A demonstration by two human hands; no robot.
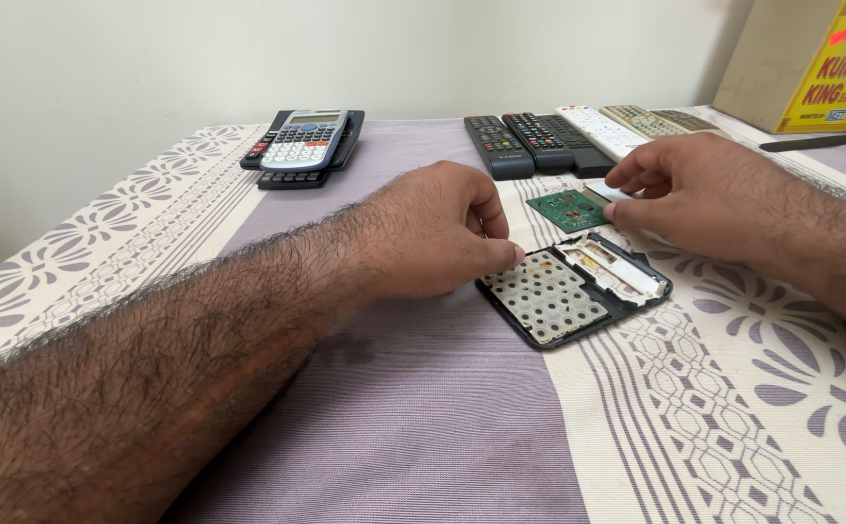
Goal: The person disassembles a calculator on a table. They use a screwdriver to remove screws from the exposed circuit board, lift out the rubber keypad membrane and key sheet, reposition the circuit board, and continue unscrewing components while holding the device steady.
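Head view: my left hand [432, 233] rests on the purple cloth [423, 417], fingers curled together, thumb and forefinger pinching the near-left edge of the opened shell [578, 291]. The shell lies face down in the middle of the table, just right of that hand, with a pale rubber keypad [547, 296] sitting in it and a white inner frame at its far end. My right hand [704, 194] is just beyond it, fingertips closed lightly on the edge of the green board [568, 209], which lies flat on the cloth, touching or nearly touching the shell's far side.

I judge the board light, stiff and fragile, best taken by its bare edges, never across the tracks. The keypad looks soft and floppy and would sag if lifted by one corner. The shell is thin plastic, light, and likely to slide on the cloth unless I pin it.

Far left is a stack of calculators [304, 146]; far right, a row of remotes [578, 136] and a cardboard box [811, 63].
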